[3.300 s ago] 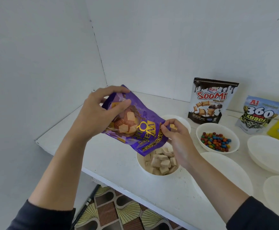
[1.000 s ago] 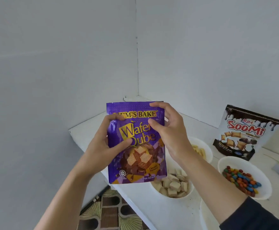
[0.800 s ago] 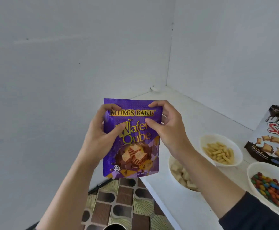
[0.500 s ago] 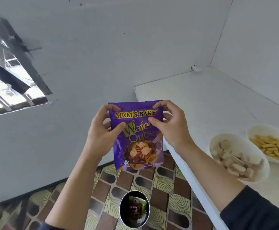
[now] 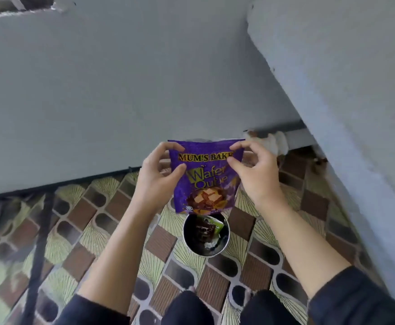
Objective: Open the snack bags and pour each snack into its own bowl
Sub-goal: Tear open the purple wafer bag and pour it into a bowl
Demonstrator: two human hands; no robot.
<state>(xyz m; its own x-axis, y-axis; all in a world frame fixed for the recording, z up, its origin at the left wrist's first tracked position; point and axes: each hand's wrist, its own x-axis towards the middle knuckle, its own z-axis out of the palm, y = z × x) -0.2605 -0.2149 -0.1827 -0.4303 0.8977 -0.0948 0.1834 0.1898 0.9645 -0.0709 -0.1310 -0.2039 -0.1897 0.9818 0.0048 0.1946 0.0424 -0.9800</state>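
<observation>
I hold a purple Wafer Qube snack bag [image 5: 205, 177] upright in the air, label toward me. My left hand [image 5: 155, 178] pinches its upper left edge between thumb and fingers. My right hand [image 5: 254, 177] pinches its upper right corner the same way. The bag hangs directly above a small round metal bin [image 5: 187, 240] on the floor. The bowls and the other snack bags are out of view.
The bin holds crumpled wrappers, one green [image 5: 211, 225]. A patterned brown and green tiled floor [image 5: 98, 231] spreads below. The white counter's side [image 5: 346, 113] rises on the right, a grey wall [image 5: 121, 90] stands ahead, and my knees show at the bottom.
My view has swung left and down from the counter to the floor. The bag, still held in both hands, now hangs over the bin. The bowls have left the view.
</observation>
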